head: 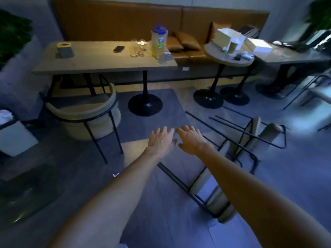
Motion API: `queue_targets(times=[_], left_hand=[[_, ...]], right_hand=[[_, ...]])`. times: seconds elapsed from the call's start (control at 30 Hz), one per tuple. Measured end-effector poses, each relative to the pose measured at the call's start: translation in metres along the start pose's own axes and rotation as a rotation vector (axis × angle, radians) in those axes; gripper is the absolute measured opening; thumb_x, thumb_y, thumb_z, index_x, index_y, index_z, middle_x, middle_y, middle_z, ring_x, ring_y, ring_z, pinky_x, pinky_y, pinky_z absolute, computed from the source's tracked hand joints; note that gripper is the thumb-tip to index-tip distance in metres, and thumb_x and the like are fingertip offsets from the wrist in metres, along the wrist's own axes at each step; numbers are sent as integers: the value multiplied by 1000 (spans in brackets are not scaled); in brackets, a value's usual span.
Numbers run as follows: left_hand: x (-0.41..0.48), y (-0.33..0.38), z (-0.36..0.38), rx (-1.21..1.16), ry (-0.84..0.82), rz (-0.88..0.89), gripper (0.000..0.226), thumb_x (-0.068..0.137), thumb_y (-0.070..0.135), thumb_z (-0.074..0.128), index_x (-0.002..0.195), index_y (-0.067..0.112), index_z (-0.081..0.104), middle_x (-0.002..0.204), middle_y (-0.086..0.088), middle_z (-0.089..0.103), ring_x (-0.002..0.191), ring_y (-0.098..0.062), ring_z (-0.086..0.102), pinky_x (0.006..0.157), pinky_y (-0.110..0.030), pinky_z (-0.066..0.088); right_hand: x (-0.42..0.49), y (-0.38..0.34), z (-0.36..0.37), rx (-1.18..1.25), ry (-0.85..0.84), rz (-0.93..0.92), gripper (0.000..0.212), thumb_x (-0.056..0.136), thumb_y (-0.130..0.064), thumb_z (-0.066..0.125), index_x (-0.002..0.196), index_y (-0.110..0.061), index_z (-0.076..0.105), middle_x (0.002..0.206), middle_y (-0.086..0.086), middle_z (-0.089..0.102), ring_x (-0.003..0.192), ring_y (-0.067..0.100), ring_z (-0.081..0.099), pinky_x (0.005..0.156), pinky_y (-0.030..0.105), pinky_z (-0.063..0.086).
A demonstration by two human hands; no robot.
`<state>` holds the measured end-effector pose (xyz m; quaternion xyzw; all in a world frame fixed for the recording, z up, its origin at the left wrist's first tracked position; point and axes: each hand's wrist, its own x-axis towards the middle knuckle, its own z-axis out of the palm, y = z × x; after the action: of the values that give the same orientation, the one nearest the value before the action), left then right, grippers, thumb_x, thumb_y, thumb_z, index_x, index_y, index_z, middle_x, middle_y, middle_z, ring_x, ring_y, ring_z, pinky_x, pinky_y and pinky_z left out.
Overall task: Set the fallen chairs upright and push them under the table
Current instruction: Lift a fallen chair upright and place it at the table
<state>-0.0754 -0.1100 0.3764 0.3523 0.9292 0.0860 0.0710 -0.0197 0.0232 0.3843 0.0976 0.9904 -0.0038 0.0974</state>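
Reaching: both bare arms stretch forward and down over the grey floor (pixel 161 203), palms down, hands side by side.
Left hand (pixel 159 138): fingers straight and spread apart, holding nothing, thumb pointing toward the other hand.
Right hand (pixel 192 140): fingers straight and slightly spread, holding nothing; it hovers just left of the black legs of a tipped chair and does not appear to touch them.
Near fallen chair (pixel 200 185): lying on its side on the floor under the right forearm, black metal legs running toward the hands, beige padding toward the viewer.
Far fallen chair (pixel 252 129): also tipped over, right of the hands, legs pointing left; blur makes it hard to tell where one frame ends and the other begins.
Upright chair (pixel 78 111): standing on its legs on the left, its curved beige back toward the viewer, partly tucked under the long worktop.
Long worktop (pixel 107 65): rectangular, on black pedestal bases, beyond the hands; it carries a tissue box (pixel 65 49), a phone (pixel 118 49), a cluster of glasses (pixel 138 48) and a tall jug with a blue lid (pixel 159 43).
Round worktop (pixel 215 56): to the right, carrying white boxes (pixel 225 38).
Bench (pixel 116 20): brown, padded, along the wall behind both worktops, with cushions (pixel 186 42) on its seat.
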Motion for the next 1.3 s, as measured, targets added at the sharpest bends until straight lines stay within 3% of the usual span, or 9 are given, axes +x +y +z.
queue_targets(times=[0.33,0.67,1.03,1.3], left_hand=[[-36,252,42,30,-113,197,51,98,48,42,140,21,43,138,-12,47,128,-35,43,103,-48,32],[12,378,114,78,-250,230,59,98,55,40,146,20,39,146,-14,42,132,-35,39,107,-49,30],[64,444,184,83,-301,72,54,97,57,37,135,19,47,135,-13,51,124,-34,46,98,-45,35],[10,484,293,-35,-334,-243,43,97,49,44,129,20,50,129,-11,55,119,-33,52,93,-42,40]], right_hand=[[-199,199,25,3,-34,209,57,91,-32,62,142,-18,41,143,12,43,132,36,39,106,49,36],[-234,350,58,-15,-89,253,53,91,-20,57,141,-16,41,138,14,45,126,38,42,102,49,39],[-207,467,107,2,-222,84,50,92,-17,55,140,-14,42,137,14,46,126,38,42,101,51,38],[-212,512,213,-40,-394,-177,56,94,-24,58,146,-15,38,144,14,41,132,37,38,108,50,36]])
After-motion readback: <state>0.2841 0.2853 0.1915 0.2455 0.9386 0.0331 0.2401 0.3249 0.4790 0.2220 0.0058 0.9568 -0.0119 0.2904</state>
